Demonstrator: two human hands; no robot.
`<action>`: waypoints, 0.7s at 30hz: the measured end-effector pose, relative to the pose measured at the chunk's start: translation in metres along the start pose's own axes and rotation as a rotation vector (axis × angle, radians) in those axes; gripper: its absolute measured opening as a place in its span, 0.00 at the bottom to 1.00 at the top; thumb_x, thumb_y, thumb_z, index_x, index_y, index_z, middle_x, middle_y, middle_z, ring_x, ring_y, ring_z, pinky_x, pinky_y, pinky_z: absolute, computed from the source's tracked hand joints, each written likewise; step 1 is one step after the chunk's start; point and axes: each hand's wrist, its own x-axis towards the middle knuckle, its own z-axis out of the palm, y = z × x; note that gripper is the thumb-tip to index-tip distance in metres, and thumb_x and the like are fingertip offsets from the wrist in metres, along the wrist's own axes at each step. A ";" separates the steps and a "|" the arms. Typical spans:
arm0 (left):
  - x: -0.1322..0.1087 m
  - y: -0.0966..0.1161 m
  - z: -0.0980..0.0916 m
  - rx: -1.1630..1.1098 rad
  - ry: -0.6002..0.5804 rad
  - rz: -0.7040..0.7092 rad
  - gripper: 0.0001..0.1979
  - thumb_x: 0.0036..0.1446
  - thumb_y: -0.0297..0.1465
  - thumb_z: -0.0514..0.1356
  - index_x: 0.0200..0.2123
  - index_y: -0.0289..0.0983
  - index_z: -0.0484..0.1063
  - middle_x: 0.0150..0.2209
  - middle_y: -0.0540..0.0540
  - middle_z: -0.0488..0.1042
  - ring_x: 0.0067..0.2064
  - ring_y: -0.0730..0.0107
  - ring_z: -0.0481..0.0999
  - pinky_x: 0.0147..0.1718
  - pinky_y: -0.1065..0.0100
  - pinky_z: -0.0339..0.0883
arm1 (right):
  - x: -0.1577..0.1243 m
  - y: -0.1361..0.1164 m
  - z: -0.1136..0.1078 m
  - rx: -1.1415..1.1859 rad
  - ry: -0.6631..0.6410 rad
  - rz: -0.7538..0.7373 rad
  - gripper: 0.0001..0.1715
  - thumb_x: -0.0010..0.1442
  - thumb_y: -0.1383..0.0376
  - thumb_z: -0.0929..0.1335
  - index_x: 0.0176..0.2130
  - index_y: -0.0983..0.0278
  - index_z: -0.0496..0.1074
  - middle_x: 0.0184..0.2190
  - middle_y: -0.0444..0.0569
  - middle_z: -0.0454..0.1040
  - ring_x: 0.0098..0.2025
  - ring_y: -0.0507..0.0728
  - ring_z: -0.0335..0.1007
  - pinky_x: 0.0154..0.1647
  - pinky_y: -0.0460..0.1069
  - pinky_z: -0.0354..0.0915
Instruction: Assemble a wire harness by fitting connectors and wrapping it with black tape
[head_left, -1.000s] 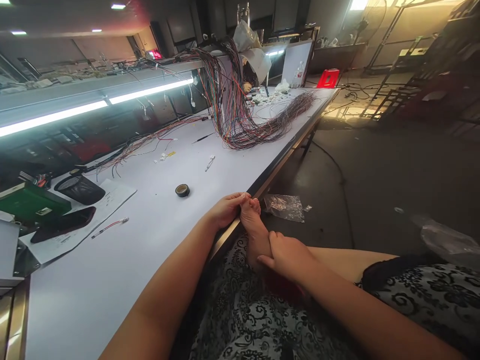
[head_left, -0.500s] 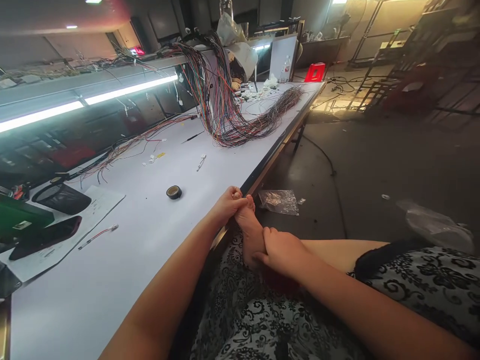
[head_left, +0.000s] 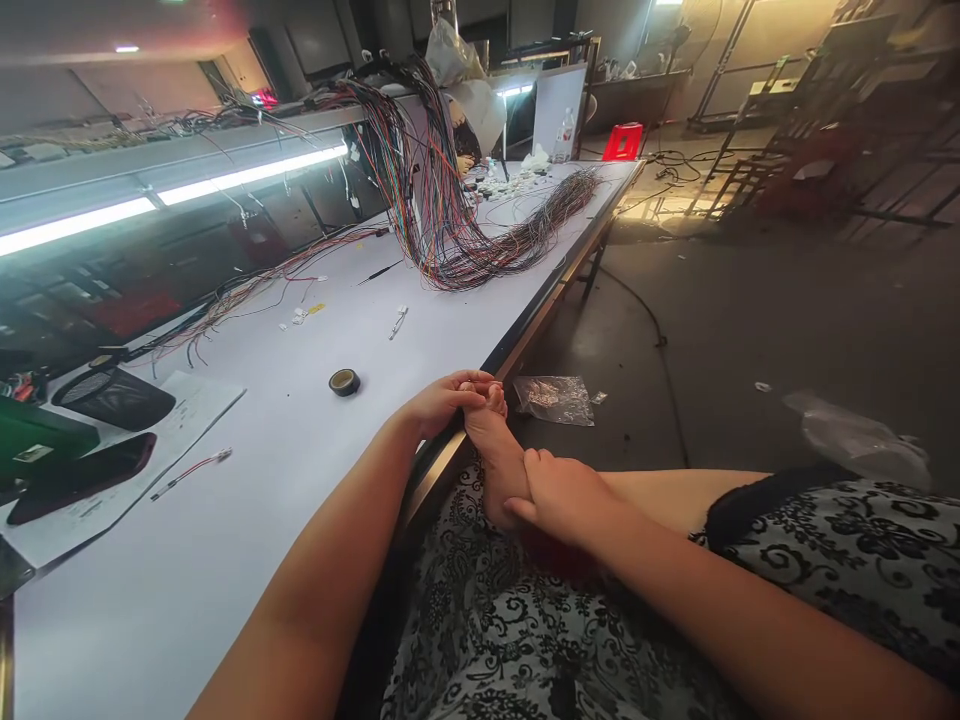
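Observation:
A bare foot (head_left: 498,455) rests raised across my lap beside the table edge, its toes pointing away from me. My left hand (head_left: 448,397) is closed around the toes, thumb and fingers on either side of them. Around the ankle and side of the foot, my right hand (head_left: 564,493) is wrapped, its thumb toward the heel. Patterned black-and-grey fabric (head_left: 517,630) covers my lap. On the white table (head_left: 300,530), left of my left hand, lies a roll of black tape (head_left: 344,382).
A thick bundle of coloured wires (head_left: 480,255) hangs onto the table's far part. Toward the left are a short cable (head_left: 193,472), a phone (head_left: 86,478), papers (head_left: 214,395) and a black mesh holder (head_left: 116,398). Plastic bags (head_left: 555,400) lie on the floor; a red stool (head_left: 622,142) stands behind.
My left hand has shifted its fingers on the toes, now straighter over the top. My right hand keeps its hold on the foot. The view has moved slightly.

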 end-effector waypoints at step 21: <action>-0.017 -0.030 0.009 0.382 0.333 0.315 0.22 0.59 0.37 0.57 0.55 0.38 0.67 0.59 0.39 0.67 0.60 0.54 0.64 0.60 0.51 0.53 | 0.040 0.054 0.060 0.035 -0.021 0.028 0.21 0.58 0.53 0.68 0.40 0.68 0.70 0.37 0.60 0.74 0.40 0.69 0.73 0.39 0.57 0.65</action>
